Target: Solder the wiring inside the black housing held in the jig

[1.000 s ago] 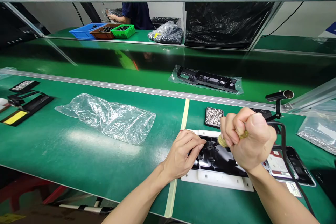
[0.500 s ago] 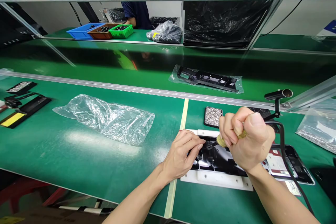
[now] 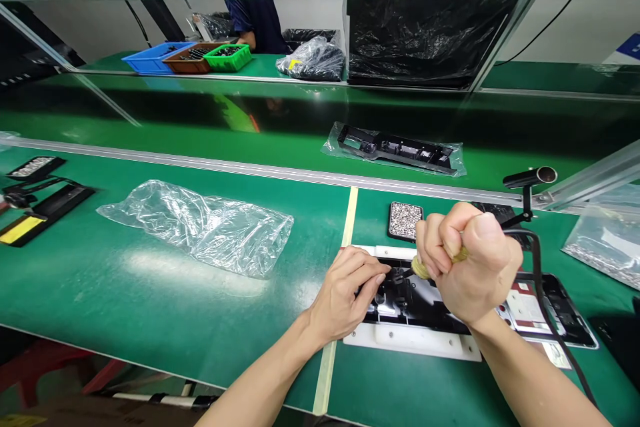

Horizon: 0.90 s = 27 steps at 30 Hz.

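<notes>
My right hand (image 3: 473,263) is closed round the yellowish handle of a screwdriver (image 3: 420,268), thumb uppermost. Its dark shaft slants down to the left into a long black plastic housing (image 3: 415,303). That housing lies in a white fixture (image 3: 415,339) with screws along its front rail. At the housing's left end, my left hand (image 3: 353,290) grips it, thumb and fingertips close together near the screwdriver tip. Whatever may be under those fingertips is hidden. A black cable (image 3: 540,293) runs from behind my right hand; I cannot tell whether it joins the screwdriver.
A tray of small screws (image 3: 405,220) stands behind the fixture, beside a black stand holder (image 3: 530,178). To the right lies a dark-framed panel (image 3: 565,307). A clear plastic bag (image 3: 210,227) is on the left. Behind the rail rests a bagged black housing (image 3: 395,150); a person (image 3: 257,23) sits beyond.
Both hands and the screwdriver keep almost the same place on the housing. Only the camera view has shifted slightly.
</notes>
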### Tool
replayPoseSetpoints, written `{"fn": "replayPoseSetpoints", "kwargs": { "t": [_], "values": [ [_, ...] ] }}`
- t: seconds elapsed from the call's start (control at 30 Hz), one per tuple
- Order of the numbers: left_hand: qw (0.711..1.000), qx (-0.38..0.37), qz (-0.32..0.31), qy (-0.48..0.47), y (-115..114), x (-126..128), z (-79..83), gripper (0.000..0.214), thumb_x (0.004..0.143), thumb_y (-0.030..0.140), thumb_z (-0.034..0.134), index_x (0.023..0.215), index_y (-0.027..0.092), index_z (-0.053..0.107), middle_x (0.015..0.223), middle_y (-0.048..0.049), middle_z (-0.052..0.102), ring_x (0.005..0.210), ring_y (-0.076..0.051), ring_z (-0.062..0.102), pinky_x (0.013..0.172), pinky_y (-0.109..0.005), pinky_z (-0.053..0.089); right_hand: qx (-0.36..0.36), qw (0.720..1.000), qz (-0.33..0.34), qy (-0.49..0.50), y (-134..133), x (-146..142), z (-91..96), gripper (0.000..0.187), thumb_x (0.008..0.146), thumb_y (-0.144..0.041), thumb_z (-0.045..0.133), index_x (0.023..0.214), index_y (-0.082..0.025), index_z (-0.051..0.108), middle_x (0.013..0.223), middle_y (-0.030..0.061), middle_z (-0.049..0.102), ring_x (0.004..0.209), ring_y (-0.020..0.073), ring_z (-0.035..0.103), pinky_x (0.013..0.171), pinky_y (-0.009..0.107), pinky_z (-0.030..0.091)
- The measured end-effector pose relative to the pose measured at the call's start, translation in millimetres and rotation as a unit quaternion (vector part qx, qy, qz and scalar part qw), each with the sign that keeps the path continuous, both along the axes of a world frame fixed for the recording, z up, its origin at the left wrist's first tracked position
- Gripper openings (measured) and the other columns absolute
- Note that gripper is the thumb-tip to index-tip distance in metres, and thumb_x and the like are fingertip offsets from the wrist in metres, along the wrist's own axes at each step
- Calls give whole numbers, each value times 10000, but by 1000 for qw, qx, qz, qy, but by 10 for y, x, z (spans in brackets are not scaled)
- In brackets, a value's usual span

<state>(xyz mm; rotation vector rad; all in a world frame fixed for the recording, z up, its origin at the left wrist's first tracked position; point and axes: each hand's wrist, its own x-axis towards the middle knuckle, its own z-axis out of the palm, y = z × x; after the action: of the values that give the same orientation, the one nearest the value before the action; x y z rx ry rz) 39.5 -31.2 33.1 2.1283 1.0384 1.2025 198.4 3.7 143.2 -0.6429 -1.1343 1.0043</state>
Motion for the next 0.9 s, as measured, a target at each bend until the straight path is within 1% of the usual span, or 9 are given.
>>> {"fn": "replayPoseSetpoints", "kwargs": {
  "t": [0.27, 0.53, 0.9],
  "values": [
    [1000, -4, 2, 3, 7, -6, -22, 238, 995, 113, 595, 1184, 211, 702, 1083, -14, 716, 1046, -129, 592, 958, -309, 462, -6, 1000, 0, 2, 1, -4, 2, 478, 983, -350, 595, 571, -185, 416, 457, -43, 326, 383, 70, 309, 381, 218, 221],
    [1000, -4, 1, 3, 5, -1, -8, 235, 998, 119, 594, 1185, 207, 706, 1076, -19, 718, 1040, -131, 594, 954, -310, 466, -12, 1000, 0, 0, -4, 1, -1, 461, 974, -349, 603, 580, -188, 425, 460, -46, 330, 382, 71, 313, 377, 211, 229],
    [1000, -3, 3, 1, -3, 5, -9, 235, 996, 116, 597, 1180, 209, 710, 1072, -15, 718, 1039, -128, 594, 951, -307, 467, -15, 1000, 4, -2, 0, 8, -7, 482, 989, -377, 583, 579, -183, 420, 455, -44, 333, 385, 70, 316, 377, 199, 235]
  ]
}}
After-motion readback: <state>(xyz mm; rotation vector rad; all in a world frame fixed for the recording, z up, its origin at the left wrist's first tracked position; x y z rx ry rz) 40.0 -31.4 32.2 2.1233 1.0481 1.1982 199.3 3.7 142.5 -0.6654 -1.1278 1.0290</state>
